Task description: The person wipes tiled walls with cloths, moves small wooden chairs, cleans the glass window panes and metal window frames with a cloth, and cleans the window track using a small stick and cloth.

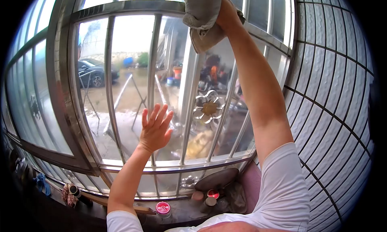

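Observation:
My right hand (226, 11) is raised to the top of the barred window, its fingers wrapped in a grey-brown cloth (203, 12) that lies over the upper metal rail (133, 7). Part of the cloth hangs below the hand. Lower and to the left, my left hand (156, 129) is spread with its fingers pointing up, in front of the vertical metal bars (152, 67). Nothing is in it. Whether its fingers touch a bar is hard to tell. A metal flower ornament (209, 107) sits between the bars to its right.
Below the window, a ledge (183, 216) holds a red-lidded jar (163, 208), several small containers, a dark round lid (217, 179) and a dark cloth (234, 197). A tiled wall (326, 91) rises on the right. Through the glass a dark car (96, 71) shows.

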{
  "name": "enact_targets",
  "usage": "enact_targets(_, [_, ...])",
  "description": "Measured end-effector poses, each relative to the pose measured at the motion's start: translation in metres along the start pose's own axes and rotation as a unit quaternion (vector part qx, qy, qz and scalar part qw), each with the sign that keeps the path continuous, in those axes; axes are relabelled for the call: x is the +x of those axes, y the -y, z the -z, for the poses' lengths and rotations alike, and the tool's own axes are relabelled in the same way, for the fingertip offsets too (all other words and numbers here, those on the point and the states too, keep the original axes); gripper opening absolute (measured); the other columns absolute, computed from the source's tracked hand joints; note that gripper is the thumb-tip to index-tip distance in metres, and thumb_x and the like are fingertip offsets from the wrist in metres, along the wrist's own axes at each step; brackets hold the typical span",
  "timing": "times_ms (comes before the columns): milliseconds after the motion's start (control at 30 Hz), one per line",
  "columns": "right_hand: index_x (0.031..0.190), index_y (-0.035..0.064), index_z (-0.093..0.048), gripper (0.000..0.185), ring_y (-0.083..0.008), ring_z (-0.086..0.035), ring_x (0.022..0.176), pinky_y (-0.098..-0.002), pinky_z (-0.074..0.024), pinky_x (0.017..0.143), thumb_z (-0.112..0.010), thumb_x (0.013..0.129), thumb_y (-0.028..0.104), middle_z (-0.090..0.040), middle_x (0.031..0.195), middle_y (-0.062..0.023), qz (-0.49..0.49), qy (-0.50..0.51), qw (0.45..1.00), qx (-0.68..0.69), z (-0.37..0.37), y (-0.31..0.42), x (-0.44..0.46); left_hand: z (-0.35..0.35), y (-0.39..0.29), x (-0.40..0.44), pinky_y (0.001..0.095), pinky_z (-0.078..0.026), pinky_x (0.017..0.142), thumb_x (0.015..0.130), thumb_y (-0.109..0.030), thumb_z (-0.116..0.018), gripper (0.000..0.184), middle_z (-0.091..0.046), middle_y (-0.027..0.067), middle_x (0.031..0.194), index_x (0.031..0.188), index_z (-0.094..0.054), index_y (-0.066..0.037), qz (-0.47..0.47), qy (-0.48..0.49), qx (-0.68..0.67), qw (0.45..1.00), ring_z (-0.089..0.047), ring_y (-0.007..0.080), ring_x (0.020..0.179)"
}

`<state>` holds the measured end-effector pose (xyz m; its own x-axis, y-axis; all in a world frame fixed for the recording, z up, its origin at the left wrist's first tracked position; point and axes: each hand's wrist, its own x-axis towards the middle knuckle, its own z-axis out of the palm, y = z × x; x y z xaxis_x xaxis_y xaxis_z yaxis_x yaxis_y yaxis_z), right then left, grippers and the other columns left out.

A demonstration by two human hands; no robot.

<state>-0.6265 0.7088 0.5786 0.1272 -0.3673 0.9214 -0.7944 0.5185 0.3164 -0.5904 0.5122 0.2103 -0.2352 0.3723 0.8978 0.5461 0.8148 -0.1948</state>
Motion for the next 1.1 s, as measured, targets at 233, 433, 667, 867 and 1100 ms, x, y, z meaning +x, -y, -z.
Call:
enact_targets(233, [0.103,0.0046,-0.062,0.025,-0.0210,-0.059,0.095,-0.0317,-0.0452,0.084,-0.052,0.084,0.019,-0.063,0.101,-0.0087,0.103,0.032,0.994,-0.013,-0.056,0.025,0.035,0.033,-0.003,-0.020,0.0475,-0.012,0.109,0.075,-0.018,-0.059,0.051,-0.030,0.0172,0.140,0.124,-0.047,-0.009,0.011,-0.018,-0.153,0.988,-0.025,0.0334,0.131])
enact_targets(433, [0.099,0.0027,-0.063,0.022,-0.0163,-0.058,0.088,-0.0282,-0.0468,0.078,-0.051,0.086,0.016,-0.063,0.094,-0.0075,-0.073,0.047,0.963,0.256,-0.086,0.100,0.053,0.081,0.008,-0.069,0.0478,-0.018,0.107,0.078,-0.017,-0.056,0.046,-0.033,0.0188,0.138,0.122,-0.047,-0.007,0.057,-0.016,-0.193,0.979,-0.026,0.0349,0.130])
enact_targets(667, [0.096,0.0024,-0.063,0.018,-0.0125,-0.058,0.083,-0.0259,-0.0475,0.073,-0.054,0.087,0.015,-0.062,0.091,-0.0054,0.133,0.048,0.946,0.291,-0.144,0.132,0.086,0.129,0.041,-0.135,0.0466,-0.021,0.105,0.077,-0.017,-0.057,0.044,-0.036,0.0181,0.136,0.120,-0.049,-0.008,0.120,-0.036,-0.181,0.975,-0.030,0.0348,0.128])
enact_targets(867, [0.098,0.0026,-0.061,0.020,-0.0140,-0.058,0.083,-0.0272,-0.0482,0.073,-0.057,0.085,0.017,-0.062,0.091,-0.0065,0.053,0.046,0.932,0.356,-0.180,0.155,0.110,0.176,0.058,-0.192,0.0449,-0.027,0.102,0.075,-0.011,-0.056,0.043,-0.038,0.0197,0.134,0.117,-0.050,-0.005,0.180,-0.051,-0.149,0.971,-0.034,0.0376,0.124])
enact_targets(1100, [0.102,0.0028,-0.058,0.025,-0.0160,-0.058,0.082,-0.0291,-0.0491,0.073,-0.060,0.083,0.018,-0.061,0.090,-0.0080,-0.007,0.041,0.871,0.489,-0.217,0.170,0.129,0.232,0.052,-0.281,0.0442,-0.029,0.101,0.072,-0.003,-0.055,0.042,-0.040,0.0210,0.130,0.114,-0.050,-0.001,0.317,-0.098,-0.104,0.937,-0.038,0.0377,0.121])
